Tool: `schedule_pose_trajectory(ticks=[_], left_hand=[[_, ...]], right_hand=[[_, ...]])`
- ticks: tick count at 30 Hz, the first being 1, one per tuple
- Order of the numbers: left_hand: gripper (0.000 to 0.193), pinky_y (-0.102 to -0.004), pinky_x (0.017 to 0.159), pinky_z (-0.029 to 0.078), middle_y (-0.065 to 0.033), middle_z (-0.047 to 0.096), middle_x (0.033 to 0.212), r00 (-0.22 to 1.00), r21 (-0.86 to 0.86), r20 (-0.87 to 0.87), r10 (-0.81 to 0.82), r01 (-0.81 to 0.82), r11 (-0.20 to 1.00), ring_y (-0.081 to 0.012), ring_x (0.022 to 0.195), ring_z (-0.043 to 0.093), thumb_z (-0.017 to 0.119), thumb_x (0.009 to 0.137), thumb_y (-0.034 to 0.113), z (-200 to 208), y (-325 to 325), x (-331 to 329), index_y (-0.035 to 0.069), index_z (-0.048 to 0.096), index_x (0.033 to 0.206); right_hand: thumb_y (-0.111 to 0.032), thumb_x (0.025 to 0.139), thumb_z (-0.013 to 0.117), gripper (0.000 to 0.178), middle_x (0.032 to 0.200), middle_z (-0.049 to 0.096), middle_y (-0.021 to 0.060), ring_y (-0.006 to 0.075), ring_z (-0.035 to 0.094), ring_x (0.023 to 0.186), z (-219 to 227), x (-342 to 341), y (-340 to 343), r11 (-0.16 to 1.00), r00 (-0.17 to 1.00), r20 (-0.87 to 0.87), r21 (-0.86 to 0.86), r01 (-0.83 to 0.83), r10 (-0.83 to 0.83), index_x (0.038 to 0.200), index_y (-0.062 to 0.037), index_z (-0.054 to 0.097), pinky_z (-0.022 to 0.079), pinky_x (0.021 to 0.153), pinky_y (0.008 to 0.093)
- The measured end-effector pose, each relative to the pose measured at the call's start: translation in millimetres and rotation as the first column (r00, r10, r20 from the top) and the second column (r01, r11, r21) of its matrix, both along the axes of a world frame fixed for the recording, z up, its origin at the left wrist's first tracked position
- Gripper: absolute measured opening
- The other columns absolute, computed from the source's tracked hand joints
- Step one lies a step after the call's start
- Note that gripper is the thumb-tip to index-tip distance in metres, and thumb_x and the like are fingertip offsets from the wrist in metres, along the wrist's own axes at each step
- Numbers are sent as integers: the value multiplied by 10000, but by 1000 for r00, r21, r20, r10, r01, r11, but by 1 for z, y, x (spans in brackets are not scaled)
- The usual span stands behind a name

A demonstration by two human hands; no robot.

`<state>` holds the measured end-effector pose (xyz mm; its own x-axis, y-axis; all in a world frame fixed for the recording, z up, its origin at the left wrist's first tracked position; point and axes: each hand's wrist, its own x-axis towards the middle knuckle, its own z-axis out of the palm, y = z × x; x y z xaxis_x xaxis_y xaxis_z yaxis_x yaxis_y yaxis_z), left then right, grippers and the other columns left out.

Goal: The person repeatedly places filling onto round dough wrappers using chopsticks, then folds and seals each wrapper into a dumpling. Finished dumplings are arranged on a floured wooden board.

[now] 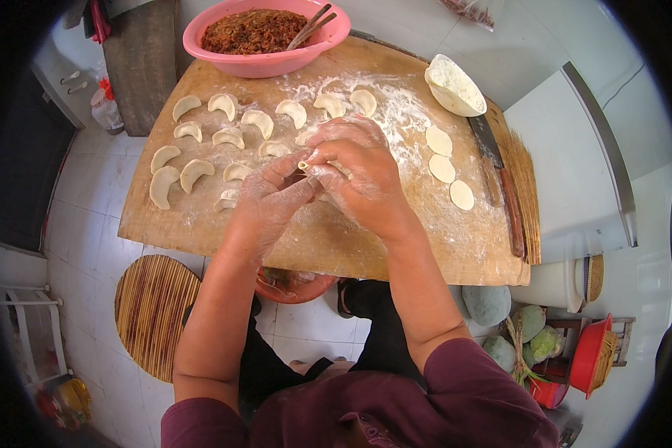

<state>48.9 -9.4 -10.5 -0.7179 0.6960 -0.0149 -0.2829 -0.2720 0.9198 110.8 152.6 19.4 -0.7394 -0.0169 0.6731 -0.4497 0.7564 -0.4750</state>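
Both my floured hands meet over the middle of the wooden board [351,246]. Between their fingertips is a small dumpling [304,165], mostly hidden, with only a bit of its dough edge showing. My left hand [272,196] pinches it from the left. From the right, my right hand [362,175] closes around it with thumb and fingers. Beyond and left of my hands lie several crescent-shaped dumplings [257,123] in loose rows. Three flat round wrappers [442,169] rest on the right of the board.
A pink basin [194,46] of reddish-brown filling [254,31] with chopsticks [310,26] stands at the far left. A bowl of flour [455,86], a cleaver [509,198] and a straw brush [526,187] line the right edge. A round slatted mat [155,317] is low on the left.
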Motion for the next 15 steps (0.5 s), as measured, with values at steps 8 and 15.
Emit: schedule_pose_trajectory(ticks=[8,15], left_hand=[[361,-231,835,463,0,672,1085,996,-44,-71,-57,54,998,-83,940,575,694,927,119,-1,-4,-4,13,666,1271],[346,-230,827,460,9,672,1076,997,-49,-42,-68,66,997,-77,928,570,694,934,144,2,-4,-2,18,674,1256]], right_hand=[[-82,770,746,149,1073,685,51,298,582,1084,-2,2,-1,990,997,77,-140,-9,20,918,-94,728,424,1003,415],[-70,770,746,141,1123,695,46,278,574,1127,-3,3,-1,969,992,118,-247,-8,39,910,-89,737,424,1017,410]])
